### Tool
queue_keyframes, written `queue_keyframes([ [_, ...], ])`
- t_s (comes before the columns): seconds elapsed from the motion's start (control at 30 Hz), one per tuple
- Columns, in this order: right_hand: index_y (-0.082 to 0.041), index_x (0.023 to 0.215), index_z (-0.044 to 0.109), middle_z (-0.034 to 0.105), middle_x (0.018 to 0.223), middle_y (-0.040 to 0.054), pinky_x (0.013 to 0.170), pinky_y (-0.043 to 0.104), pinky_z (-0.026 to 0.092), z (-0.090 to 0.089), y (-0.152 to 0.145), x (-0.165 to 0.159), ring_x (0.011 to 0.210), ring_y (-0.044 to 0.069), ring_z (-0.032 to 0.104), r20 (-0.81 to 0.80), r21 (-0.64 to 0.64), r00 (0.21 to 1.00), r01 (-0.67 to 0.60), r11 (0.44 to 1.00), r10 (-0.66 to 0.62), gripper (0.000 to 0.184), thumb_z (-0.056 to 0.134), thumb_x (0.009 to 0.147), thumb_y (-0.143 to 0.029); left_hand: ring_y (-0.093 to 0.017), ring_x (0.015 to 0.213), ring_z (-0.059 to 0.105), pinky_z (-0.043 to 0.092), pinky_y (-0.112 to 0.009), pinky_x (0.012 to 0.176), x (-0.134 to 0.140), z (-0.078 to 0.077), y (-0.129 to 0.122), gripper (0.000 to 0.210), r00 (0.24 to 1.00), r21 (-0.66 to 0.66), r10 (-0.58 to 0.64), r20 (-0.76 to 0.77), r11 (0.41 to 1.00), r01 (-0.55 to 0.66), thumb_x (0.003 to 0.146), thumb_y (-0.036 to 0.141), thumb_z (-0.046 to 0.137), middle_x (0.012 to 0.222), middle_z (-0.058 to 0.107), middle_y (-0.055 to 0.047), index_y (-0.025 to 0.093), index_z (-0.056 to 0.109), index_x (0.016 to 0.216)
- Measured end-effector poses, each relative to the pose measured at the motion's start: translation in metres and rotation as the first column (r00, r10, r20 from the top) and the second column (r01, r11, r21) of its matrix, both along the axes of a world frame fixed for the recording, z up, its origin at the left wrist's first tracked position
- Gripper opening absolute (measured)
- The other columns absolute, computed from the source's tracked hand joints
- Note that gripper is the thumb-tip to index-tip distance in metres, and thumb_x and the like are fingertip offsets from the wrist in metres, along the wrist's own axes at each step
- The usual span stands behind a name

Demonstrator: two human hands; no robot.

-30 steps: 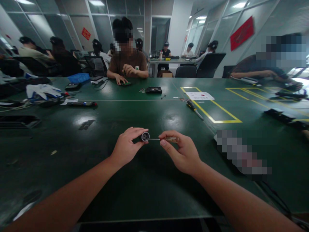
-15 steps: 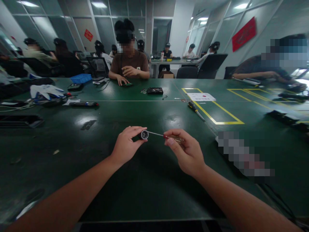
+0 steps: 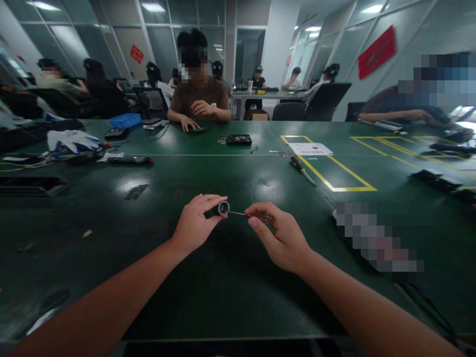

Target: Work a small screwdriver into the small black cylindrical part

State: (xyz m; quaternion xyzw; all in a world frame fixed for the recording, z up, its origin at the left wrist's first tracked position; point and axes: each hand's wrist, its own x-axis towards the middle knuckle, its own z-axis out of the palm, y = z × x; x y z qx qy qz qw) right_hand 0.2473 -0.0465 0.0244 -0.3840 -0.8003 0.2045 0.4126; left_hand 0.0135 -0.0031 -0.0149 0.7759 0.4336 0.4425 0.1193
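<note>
Between thumb and fingers, my left hand [image 3: 195,221] grips a small dark cylindrical part [image 3: 223,208] with a pale rim, its round end facing me. Inside the rim are small details too fine to name. My right hand [image 3: 282,233] is closed around the clear handle of a screwdriver [image 3: 263,217] with a red collar. Its thin shaft points left, and the tip meets the lower right of the cylinder's rim; whether it goes inside cannot be made out. Both hands are above the green table [image 3: 178,292].
A yellow-and-black screwdriver [image 3: 303,171] lies beyond my right hand, near yellow tape and a paper sheet [image 3: 310,148]. A blurred-out long object [image 3: 374,243] lies at right. White gloves [image 3: 72,141], a pen-like tool [image 3: 130,160] and a black box [image 3: 239,139] lie farther off. A co-worker [image 3: 199,94] sits opposite.
My right hand has moved left with the screwdriver. Its tip has dropped from the cylinder's upper edge to the lower right of the rim. The left hand has hardly moved.
</note>
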Motion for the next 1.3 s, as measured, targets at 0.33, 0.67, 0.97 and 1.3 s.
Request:
queue_keyframes([
  [0.33, -0.025, 0.119, 0.062, 0.075, 0.1, 0.004, 0.08, 0.033, 0.056, -0.003, 0.0, -0.001, 0.089, 0.018, 0.073, -0.151, -0.042, 0.988, -0.033, 0.999, 0.026, 0.02, 0.06, 0.1, -0.03, -0.025, 0.108, 0.069, 0.053, -0.048, 0.099, 0.001, -0.002, 0.001, 0.043, 1.0, -0.02, 0.009, 0.026, 1.0, -0.008, 0.077, 0.015, 0.083, 0.117, 0.075, -0.005, 0.026, 0.073, 0.118],
  [0.67, -0.024, 0.116, 0.061, 0.073, 0.095, 0.0027, 0.076, 0.031, 0.057, -0.004, 0.001, 0.001, 0.082, 0.018, 0.072, -0.18, 0.071, 0.981, 0.081, 0.994, -0.067, 0.022, 0.067, 0.094, -0.024, -0.024, 0.109, 0.068, 0.053, -0.046, 0.101, 0.0, 0.0, 0.001, 0.043, 0.998, -0.055, 0.006, 0.064, 0.998, -0.002, 0.077, 0.016, 0.083, 0.117, 0.074, -0.005, 0.025, 0.074, 0.118],
  [0.97, -0.023, 0.116, 0.067, 0.076, 0.098, 0.0045, 0.077, 0.033, 0.057, 0.003, -0.003, 0.001, 0.082, 0.019, 0.072, -0.101, 0.15, 0.99, 0.108, 0.983, -0.094, 0.021, 0.064, 0.096, -0.024, -0.025, 0.109, 0.068, 0.053, -0.048, 0.099, 0.0, 0.001, 0.0, 0.042, 0.998, -0.036, 0.01, 0.066, 0.999, -0.008, 0.078, 0.016, 0.082, 0.117, 0.074, -0.005, 0.026, 0.073, 0.118],
  [1.3, -0.022, 0.114, 0.068, 0.074, 0.093, 0.004, 0.073, 0.03, 0.054, 0.008, -0.004, -0.001, 0.078, 0.018, 0.069, -0.018, 0.237, 0.998, 0.057, 0.97, -0.055, 0.019, 0.063, 0.095, -0.021, -0.025, 0.106, 0.068, 0.052, -0.047, 0.097, 0.0, 0.0, 0.001, 0.042, 0.999, -0.026, 0.013, 0.036, 1.0, -0.012, 0.077, 0.014, 0.083, 0.115, 0.075, -0.005, 0.025, 0.073, 0.116],
])
